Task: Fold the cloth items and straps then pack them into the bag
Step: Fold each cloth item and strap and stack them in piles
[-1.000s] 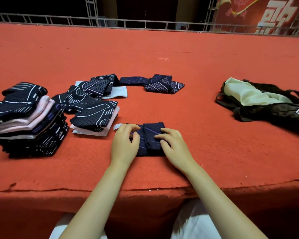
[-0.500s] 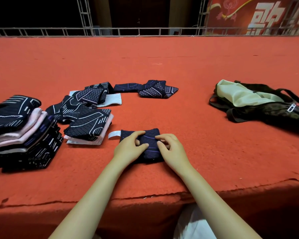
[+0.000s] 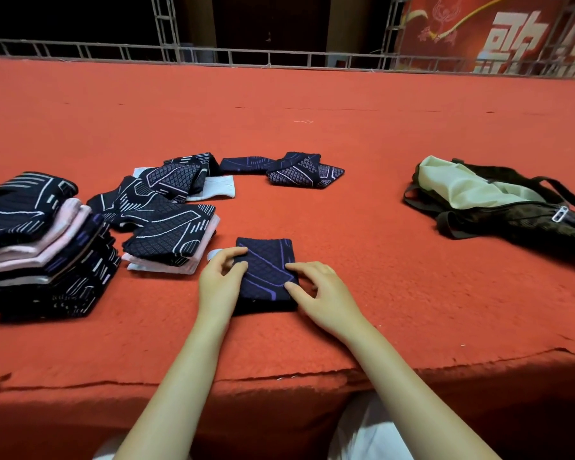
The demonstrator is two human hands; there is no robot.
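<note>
Red carpet covers the whole wide platform in front of you, running back to a metal railing. On your far left sits the tall stack of folded cloths, dark with white and pink layers. Well off to your right lies the dark bag, its mouth open and pale lining showing. Between them, a loose heap of patterned cloths spreads beside the stack, with another crumpled piece farther back. Just beside the heap's near edge rests the folded navy cloth, flat on the carpet near the platform's front edge. Your left hand pinches its left edge with curled fingers, and your right hand presses bent fingertips onto its right side.
</note>
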